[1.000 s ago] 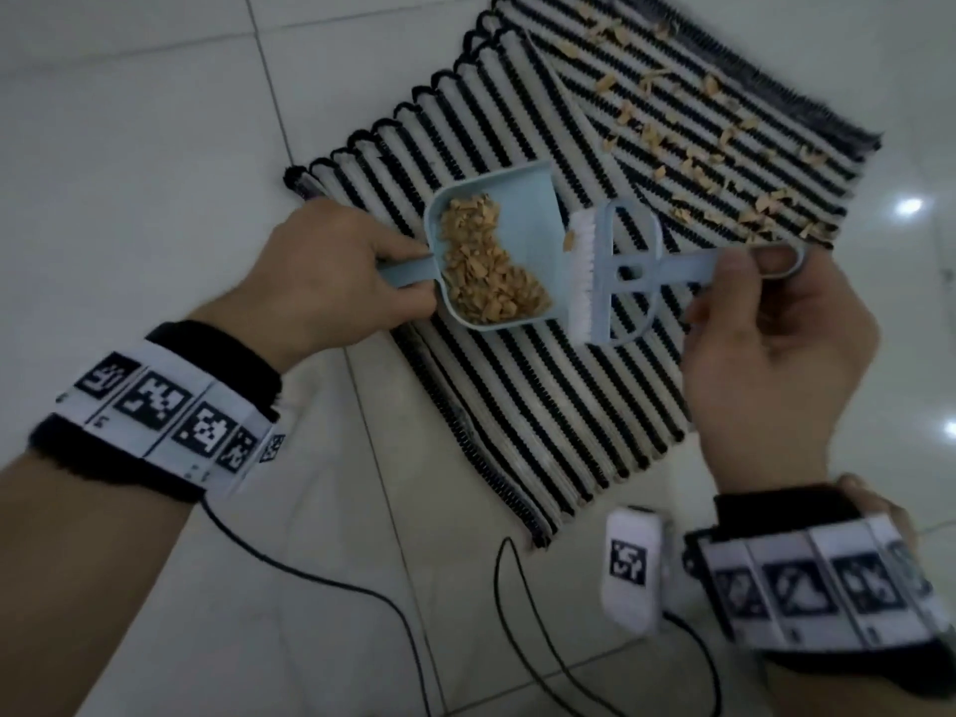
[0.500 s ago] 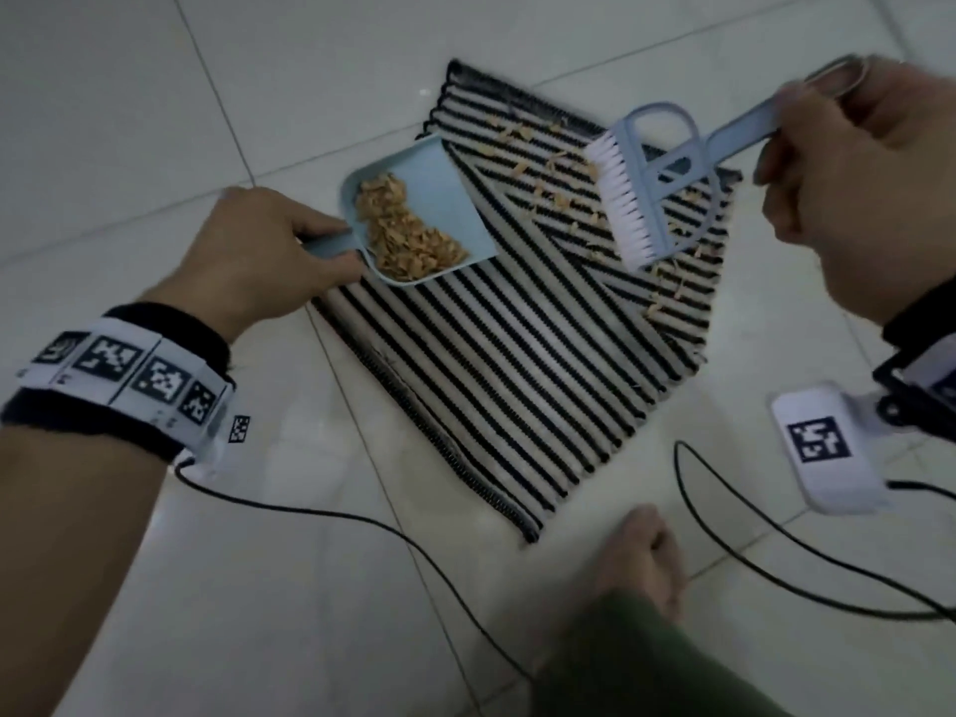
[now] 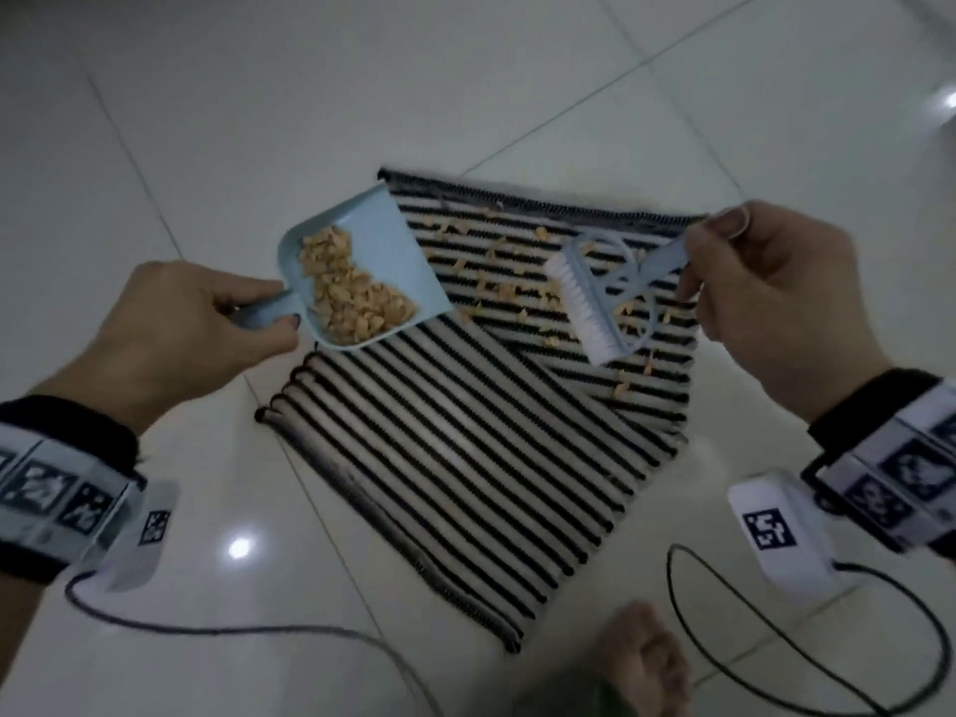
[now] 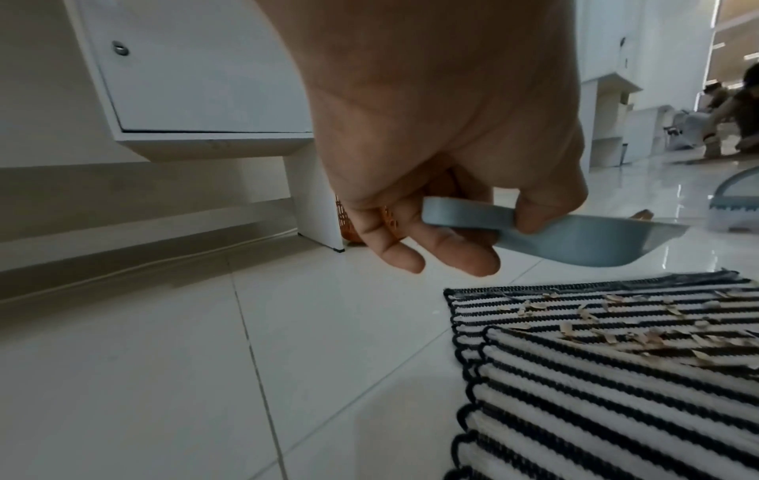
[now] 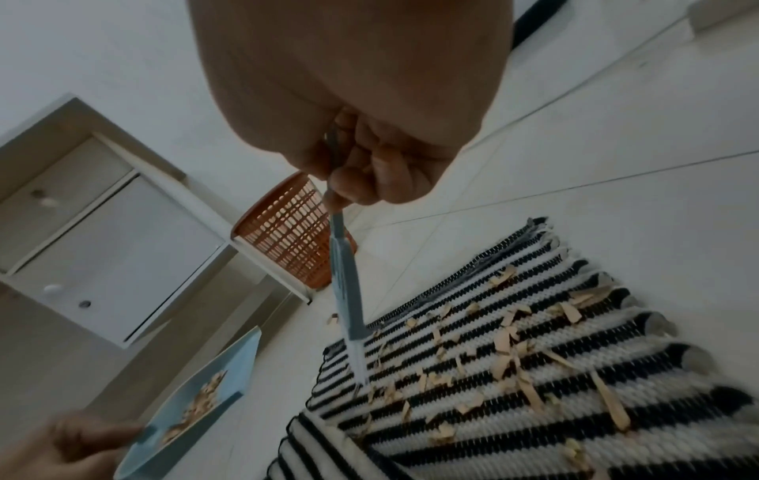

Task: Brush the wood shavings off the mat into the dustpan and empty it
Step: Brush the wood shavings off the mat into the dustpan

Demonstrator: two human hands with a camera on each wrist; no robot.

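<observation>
Left wrist view: the left hand [image 4: 431, 136] fills the middle, its palm hiding the near end of the dustpan [image 4: 575, 240] handle; the pan's inside isn't visible from this low angle, and the brush [image 4: 735, 204] is cut off by the right edge. People [image 4: 731, 110] far right are blurred and too small to tell. The orange basket [image 4: 349, 224] is mostly hidden behind the hand and cabinet [image 4: 197, 81] leg. Right wrist view: the right hand [image 5: 361, 107] covers the brush handle's end; the bristles are blurred. Head view: the foot [image 3: 646, 659] is cut off by the bottom edge, wrist markers are blurred, and the mat [image 3: 465, 447]'s folded-over near part hides what lies beneath it.
</observation>
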